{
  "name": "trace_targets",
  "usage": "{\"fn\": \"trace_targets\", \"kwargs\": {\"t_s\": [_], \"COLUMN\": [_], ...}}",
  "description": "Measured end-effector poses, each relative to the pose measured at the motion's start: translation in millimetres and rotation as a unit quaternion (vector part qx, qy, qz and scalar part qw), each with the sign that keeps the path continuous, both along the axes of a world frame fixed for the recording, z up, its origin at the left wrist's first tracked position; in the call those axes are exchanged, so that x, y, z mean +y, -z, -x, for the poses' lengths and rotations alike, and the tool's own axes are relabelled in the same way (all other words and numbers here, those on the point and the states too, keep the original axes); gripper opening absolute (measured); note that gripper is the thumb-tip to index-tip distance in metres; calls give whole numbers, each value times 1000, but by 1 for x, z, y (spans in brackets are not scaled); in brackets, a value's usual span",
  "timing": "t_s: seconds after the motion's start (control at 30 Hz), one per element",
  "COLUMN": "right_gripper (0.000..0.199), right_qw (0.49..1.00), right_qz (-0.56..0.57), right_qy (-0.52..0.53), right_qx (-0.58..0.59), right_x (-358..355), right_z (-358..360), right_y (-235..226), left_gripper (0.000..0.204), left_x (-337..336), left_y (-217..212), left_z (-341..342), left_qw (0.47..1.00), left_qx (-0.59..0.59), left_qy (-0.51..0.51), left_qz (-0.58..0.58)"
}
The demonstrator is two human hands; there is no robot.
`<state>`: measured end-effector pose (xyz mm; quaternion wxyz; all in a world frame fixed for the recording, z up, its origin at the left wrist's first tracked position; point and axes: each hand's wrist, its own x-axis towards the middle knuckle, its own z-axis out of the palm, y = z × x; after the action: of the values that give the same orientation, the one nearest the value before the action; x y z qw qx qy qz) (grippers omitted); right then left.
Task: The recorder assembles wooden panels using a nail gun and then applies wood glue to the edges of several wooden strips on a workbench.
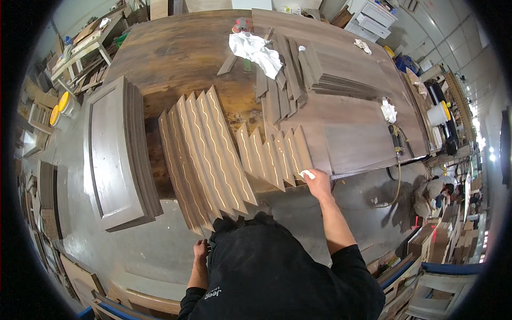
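Your black-sleeved torso fills the lower frame. Your left hand [201, 249] hangs just below the near end of the long fanned wooden slats [205, 154], close to their lowest corner; whether its fingers are curled or slack cannot be told. Your right hand [317, 183] reaches to the near right corner of the short fanned slats [274, 153], fingers pinched on a small white cloth pad [307, 174] that touches the outermost slat. Both fans lie on the dark tabletop [181, 58], the short fan just right of the long one. A stack of framed door panels [114, 154] sits left of the long slats. A crumpled white rag [256, 50] lies beyond them.
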<state>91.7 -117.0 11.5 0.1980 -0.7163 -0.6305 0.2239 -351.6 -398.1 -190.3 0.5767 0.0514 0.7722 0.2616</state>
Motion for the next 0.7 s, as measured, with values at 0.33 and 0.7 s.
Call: {"fn": "trace_targets", "kwargs": {"t_s": [0.33,0.7], "right_gripper": [32,33], "right_qw": [997,993], "right_qz": [-58,-111], "right_qy": [41,28], "right_qx": [40,7], "right_x": [36,139], "right_z": [-16,-7], "right_y": [-21,17], "left_gripper": [33,30], "left_x": [9,-12], "left_y": [2,-7], "left_z": [2,-14], "left_qw": [1000,1000], "left_qx": [-10,-3], "left_qy": [-2,-21], "left_qz": [-19,-7]}}
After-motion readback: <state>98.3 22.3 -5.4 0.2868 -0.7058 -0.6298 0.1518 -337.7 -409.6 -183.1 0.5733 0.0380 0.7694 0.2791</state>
